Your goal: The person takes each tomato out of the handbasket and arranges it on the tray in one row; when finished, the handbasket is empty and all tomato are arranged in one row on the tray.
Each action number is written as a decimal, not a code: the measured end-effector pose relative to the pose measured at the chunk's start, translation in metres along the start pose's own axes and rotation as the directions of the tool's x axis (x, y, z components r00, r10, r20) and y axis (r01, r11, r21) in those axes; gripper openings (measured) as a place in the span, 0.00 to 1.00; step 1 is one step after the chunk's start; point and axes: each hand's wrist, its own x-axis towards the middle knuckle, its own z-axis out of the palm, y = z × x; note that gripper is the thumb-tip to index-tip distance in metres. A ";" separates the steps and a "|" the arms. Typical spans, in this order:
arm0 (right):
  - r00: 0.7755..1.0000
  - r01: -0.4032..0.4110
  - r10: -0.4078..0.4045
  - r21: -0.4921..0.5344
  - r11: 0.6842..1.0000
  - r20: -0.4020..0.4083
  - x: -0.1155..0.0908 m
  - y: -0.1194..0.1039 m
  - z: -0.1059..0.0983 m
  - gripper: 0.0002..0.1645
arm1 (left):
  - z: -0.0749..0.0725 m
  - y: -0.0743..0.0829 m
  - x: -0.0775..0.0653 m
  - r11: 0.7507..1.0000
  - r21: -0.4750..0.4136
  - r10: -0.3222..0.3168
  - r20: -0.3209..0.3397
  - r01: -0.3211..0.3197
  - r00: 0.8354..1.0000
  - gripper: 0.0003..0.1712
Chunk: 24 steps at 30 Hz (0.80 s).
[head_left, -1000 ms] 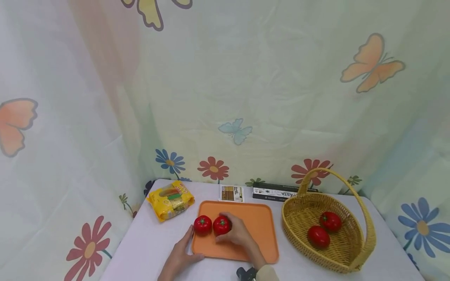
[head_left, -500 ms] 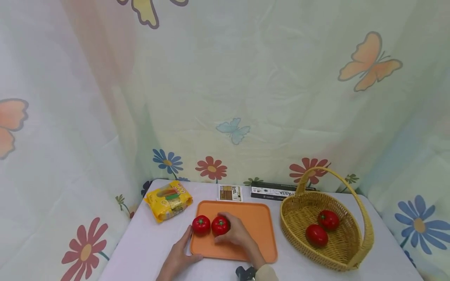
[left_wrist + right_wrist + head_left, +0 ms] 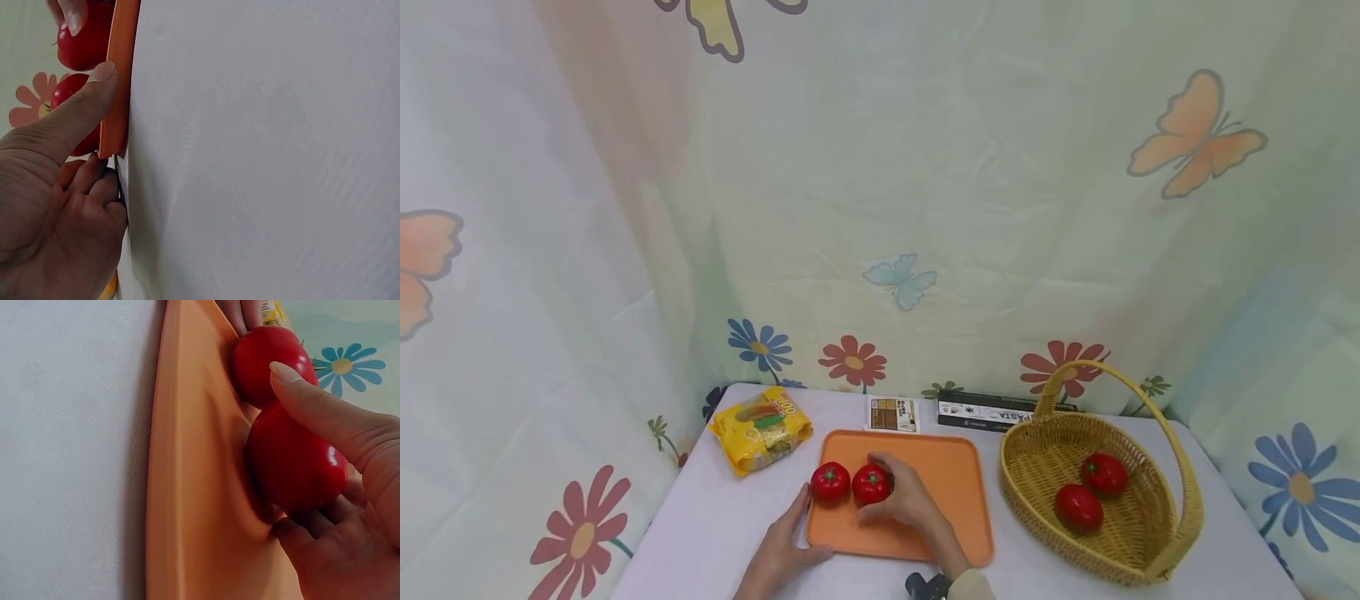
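An orange tray (image 3: 940, 475) lies on the table with two red tomatoes side by side in its left part. In the head view, my right hand (image 3: 910, 500) grips the right tomato (image 3: 871, 484), thumb in front and fingers behind. The left tomato (image 3: 831, 482) sits close beside it, near the tray's left rim. My left hand (image 3: 780, 546) holds the tray's near-left corner. In the left wrist view, the thumb (image 3: 94, 94) presses the tray's front rim while the other fingers (image 3: 94, 184) curl at its side. The right wrist view shows the gripped tomato (image 3: 294, 459) against the tray floor.
A yellow wicker basket (image 3: 1022, 521) with a tall handle stands right of the tray, two more red tomatoes (image 3: 1079, 507) inside. Behind the tray lie a small flat packet (image 3: 893, 414) and a black-and-white pasta box (image 3: 977, 412). A yellow food bag (image 3: 763, 429) is at the back left.
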 end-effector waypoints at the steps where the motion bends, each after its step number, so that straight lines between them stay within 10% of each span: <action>1: 1.000 0.001 -0.001 0.002 1.000 -0.001 -0.001 0.000 -0.001 0.54 | 0.001 0.000 0.000 1.000 0.004 -0.003 0.002 0.003 1.000 0.69; 10: 0.999 0.038 -0.038 0.072 0.997 0.008 -0.009 -0.004 -0.020 0.56 | 0.004 0.001 0.000 0.999 -0.006 -0.033 0.002 0.033 0.999 0.69; 24: 0.989 0.089 -0.104 -0.139 0.986 -0.105 -0.055 -0.069 -0.118 0.59 | 0.002 -0.002 0.000 0.999 -0.007 -0.035 0.004 0.035 0.999 0.71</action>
